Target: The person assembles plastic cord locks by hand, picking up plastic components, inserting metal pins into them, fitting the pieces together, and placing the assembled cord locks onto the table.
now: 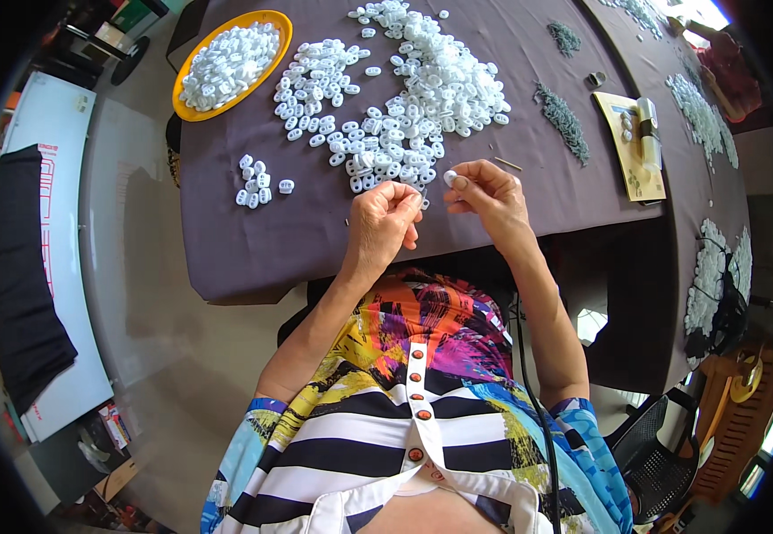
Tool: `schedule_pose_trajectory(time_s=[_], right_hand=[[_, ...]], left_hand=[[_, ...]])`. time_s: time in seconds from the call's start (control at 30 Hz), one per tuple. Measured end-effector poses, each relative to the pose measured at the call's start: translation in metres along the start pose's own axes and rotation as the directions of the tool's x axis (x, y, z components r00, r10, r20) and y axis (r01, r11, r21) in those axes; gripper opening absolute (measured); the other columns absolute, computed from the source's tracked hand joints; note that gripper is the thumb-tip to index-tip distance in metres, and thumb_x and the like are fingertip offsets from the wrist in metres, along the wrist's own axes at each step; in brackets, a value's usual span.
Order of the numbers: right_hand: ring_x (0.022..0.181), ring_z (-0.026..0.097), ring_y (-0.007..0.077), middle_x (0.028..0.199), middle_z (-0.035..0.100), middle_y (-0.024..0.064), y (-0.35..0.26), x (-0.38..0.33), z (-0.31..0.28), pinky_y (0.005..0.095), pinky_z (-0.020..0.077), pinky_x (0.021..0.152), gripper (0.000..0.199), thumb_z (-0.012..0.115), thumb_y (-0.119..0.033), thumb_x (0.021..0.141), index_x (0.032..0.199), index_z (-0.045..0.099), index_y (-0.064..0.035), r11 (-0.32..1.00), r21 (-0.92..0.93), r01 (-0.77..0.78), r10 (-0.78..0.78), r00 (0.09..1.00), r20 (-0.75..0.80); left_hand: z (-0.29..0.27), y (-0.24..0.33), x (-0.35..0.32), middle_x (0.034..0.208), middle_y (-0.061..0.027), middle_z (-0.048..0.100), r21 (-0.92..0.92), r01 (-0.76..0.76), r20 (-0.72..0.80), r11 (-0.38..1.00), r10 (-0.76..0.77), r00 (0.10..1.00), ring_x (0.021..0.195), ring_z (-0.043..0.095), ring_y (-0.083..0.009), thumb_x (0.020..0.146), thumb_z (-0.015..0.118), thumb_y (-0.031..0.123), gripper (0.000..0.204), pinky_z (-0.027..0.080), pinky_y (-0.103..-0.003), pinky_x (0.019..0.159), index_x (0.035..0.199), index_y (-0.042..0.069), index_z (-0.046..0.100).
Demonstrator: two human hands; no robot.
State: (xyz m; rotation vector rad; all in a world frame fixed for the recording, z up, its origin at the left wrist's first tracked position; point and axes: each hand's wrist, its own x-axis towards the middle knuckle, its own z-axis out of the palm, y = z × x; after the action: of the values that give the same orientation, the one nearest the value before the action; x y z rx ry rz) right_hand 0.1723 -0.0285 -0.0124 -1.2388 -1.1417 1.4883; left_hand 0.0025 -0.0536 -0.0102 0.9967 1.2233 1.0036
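My right hand (491, 203) pinches a small white plastic piece (450, 178) between thumb and fingertips, above the table's near edge. Close beside it, my left hand (383, 219) is closed, its thumb pressed on the curled fingers. What it holds, if anything, is too small to make out. Just beyond both hands spreads a large heap of white oval pieces (449, 84), many showing two holes. A smaller cluster of white pieces (253, 184) lies apart to the left.
A yellow tray (287, 40) full of white pieces stands at the far left of the dark-covered table (253, 240). Small grey parts (563, 125) lie in piles right of the heap, near a thin rod (508, 165). A yellow board (640, 182) carries a clear tube (649, 133).
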Motion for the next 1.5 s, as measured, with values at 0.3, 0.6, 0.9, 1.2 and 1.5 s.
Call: schedule_pose_trajectory(time_s=[0.3, 0.6, 0.9, 1.2, 1.5], right_hand=[[0.068, 0.060, 0.0085, 0.077, 0.061, 0.0018, -0.003, -0.007, 0.013, 0.0230, 0.0519, 0.061, 0.014, 0.057, -0.006, 0.084, 0.096, 0.061, -0.0001, 0.998, 0.065, 0.025, -0.030, 0.996, 0.081], [0.065, 0.058, 0.0069, 0.074, 0.063, 0.0031, 0.007, -0.007, 0.017, 0.0203, 0.0484, 0.060, 0.014, 0.058, -0.005, 0.083, 0.094, 0.063, 0.0013, 0.995, -0.002, 0.104, -0.103, 0.991, 0.085], [0.063, 0.058, 0.0075, 0.073, 0.062, 0.0035, 0.008, -0.009, 0.020, 0.0208, 0.0484, 0.059, 0.013, 0.057, -0.005, 0.084, 0.095, 0.062, 0.0013, 0.995, -0.041, 0.086, -0.082, 0.991, 0.107], [0.063, 0.059, 0.0084, 0.072, 0.062, 0.0044, 0.011, -0.008, 0.021, 0.0214, 0.0492, 0.059, 0.013, 0.057, -0.006, 0.084, 0.094, 0.061, 0.0015, 0.994, -0.028, 0.107, -0.104, 0.990, 0.094], [0.063, 0.058, 0.0066, 0.071, 0.062, 0.0026, 0.014, -0.007, 0.018, 0.0213, 0.0494, 0.058, 0.013, 0.058, -0.006, 0.084, 0.094, 0.062, 0.0012, 0.995, -0.001, 0.102, -0.101, 0.990, 0.097]], left_hand=[[0.002, 0.001, -0.006, 0.062, -0.0037, 0.057, 0.057, -0.003, -0.010, 0.998, 0.004, 1.000, 0.043, 0.049, -0.0052, 0.083, 0.056, 0.009, 0.012, 0.041, -0.020, 0.037, 0.081, -0.002, 0.060], [0.002, -0.001, -0.007, 0.061, -0.0031, 0.057, 0.053, -0.023, -0.012, 0.998, 0.023, 1.000, 0.043, 0.049, -0.0050, 0.083, 0.055, 0.008, 0.011, 0.040, -0.019, 0.037, 0.081, -0.002, 0.060], [-0.002, -0.004, -0.006, 0.064, -0.0035, 0.057, 0.017, -0.032, -0.002, 0.999, 0.032, 0.999, 0.044, 0.050, -0.0055, 0.084, 0.055, 0.009, 0.012, 0.042, -0.020, 0.038, 0.083, -0.002, 0.060], [-0.002, -0.002, -0.004, 0.065, -0.0045, 0.058, 0.006, -0.032, 0.018, 0.999, 0.032, 0.999, 0.044, 0.051, -0.0064, 0.085, 0.055, 0.008, 0.012, 0.043, -0.020, 0.039, 0.084, -0.003, 0.059], [-0.002, -0.004, -0.003, 0.065, -0.0051, 0.058, -0.004, -0.001, 0.019, 1.000, 0.001, 1.000, 0.044, 0.052, -0.0068, 0.084, 0.056, 0.008, 0.013, 0.044, -0.021, 0.038, 0.085, -0.004, 0.059]])
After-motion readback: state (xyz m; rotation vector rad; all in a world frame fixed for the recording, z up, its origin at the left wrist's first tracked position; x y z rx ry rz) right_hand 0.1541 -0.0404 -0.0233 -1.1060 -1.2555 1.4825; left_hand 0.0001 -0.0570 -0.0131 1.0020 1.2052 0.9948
